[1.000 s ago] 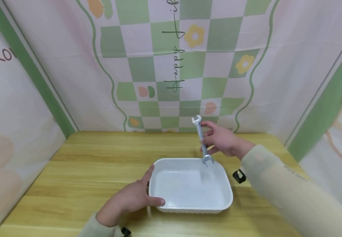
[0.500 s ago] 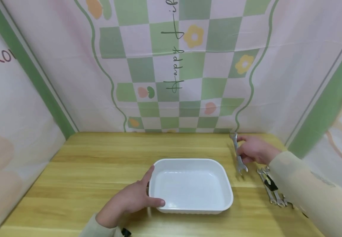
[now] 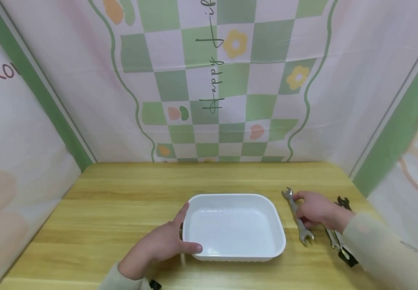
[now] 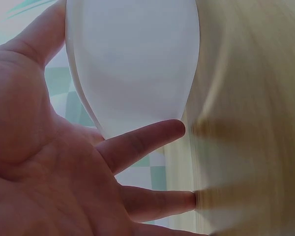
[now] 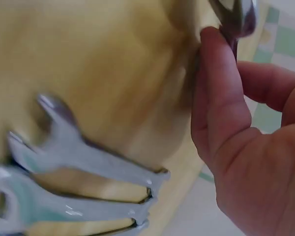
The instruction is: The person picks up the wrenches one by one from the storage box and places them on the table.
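A white rectangular tray point(image 3: 234, 233) with a ribbed outer wall stands on the table. My left hand point(image 3: 167, 241) braces its left end, thumb over the near rim; in the left wrist view its fingers point(image 4: 137, 142) are spread and fairly straight against the outer wall. To the right of the tray, my right hand point(image 3: 314, 209) pinches an open-ended wrench point(image 3: 297, 217) close over the tabletop. One end of this wrench point(image 5: 238, 17) shows past the fingertips in the right wrist view. The tray holds nothing.
Several more wrenches point(image 5: 83, 152) lie on the table beyond the right hand, partly hidden by the right forearm in the head view. A patterned cloth point(image 3: 216, 80) hangs behind the wooden table point(image 3: 122, 193) and along both sides.
My right hand has carried the wrench from above the tray's far right corner out to the right and down close to the table. The left hand has stayed at the tray.
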A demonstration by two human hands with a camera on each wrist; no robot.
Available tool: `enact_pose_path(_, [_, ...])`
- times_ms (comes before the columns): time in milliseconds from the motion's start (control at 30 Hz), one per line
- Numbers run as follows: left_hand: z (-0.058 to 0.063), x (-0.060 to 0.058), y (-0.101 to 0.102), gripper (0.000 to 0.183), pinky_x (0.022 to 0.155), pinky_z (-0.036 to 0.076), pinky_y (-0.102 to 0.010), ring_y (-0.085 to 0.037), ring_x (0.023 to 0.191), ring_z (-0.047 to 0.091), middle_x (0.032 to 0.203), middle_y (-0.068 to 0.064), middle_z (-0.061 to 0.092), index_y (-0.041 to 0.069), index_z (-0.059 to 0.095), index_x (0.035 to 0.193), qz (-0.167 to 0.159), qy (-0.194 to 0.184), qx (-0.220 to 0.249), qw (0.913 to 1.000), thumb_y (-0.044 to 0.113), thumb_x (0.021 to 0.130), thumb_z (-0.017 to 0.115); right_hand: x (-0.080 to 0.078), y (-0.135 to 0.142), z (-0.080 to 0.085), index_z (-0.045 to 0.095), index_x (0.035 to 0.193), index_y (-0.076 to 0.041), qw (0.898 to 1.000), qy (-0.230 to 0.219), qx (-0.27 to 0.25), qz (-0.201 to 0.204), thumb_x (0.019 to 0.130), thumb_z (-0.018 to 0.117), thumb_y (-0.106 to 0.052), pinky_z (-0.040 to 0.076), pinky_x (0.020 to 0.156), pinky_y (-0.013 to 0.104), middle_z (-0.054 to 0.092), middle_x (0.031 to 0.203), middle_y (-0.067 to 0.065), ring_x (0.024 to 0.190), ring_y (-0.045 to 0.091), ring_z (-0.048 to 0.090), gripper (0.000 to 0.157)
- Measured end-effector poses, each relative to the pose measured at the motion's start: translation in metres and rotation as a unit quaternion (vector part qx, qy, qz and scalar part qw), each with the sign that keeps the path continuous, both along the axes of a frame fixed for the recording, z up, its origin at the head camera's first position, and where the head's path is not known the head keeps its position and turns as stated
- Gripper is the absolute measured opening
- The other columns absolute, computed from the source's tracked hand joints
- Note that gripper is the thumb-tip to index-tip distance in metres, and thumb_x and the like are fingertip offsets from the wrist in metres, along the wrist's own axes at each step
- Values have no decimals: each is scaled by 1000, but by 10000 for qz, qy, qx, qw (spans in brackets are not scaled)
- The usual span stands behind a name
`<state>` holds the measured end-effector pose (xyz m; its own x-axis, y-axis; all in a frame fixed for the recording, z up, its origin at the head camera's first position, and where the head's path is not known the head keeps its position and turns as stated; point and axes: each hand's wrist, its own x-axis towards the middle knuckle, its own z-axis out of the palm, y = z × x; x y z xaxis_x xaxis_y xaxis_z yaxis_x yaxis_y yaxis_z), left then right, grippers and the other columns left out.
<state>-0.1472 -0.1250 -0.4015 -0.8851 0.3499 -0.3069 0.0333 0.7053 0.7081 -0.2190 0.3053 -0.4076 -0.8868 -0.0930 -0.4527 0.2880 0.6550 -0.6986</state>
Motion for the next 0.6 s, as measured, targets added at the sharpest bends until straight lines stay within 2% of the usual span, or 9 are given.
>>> enact_pose_path(167, [-2,0,0,126,92,44,-58,-36,111,58,139,-30,50,18,1,162,-12,26,6,10000,58,74,82,17,-3,-4,41,137,12,9987,394,311,123,82,60,7,51,51,35,57,74,14,56,21,55,58])
enact_pose_path(333, [-2,-1,-1,126,92,44,-58,-34,111,58,140,-30,49,19,1,162,8,-4,0,10000,58,74,82,28,-5,-6,48,129,12,9911,898,929,334,82,63,3,48,45,32,56,64,9,48,18,53,50])
enact_pose_path(467, [-2,-1,-1,126,93,44,-58,-35,112,58,141,-30,48,18,1,162,15,-11,-6,10000,58,74,82,34,-6,-5,52,122,15,9787,1188,1543,653,83,62,0,48,43,33,58,64,6,46,17,54,43])
enact_pose_path(600, [-1,0,0,126,92,44,-57,-34,112,58,141,-30,48,18,1,162,22,-12,-3,10000,58,74,82,43,-12,-1,61,104,9,9527,1609,2334,1098,83,60,1,49,48,35,57,67,4,52,17,54,22])
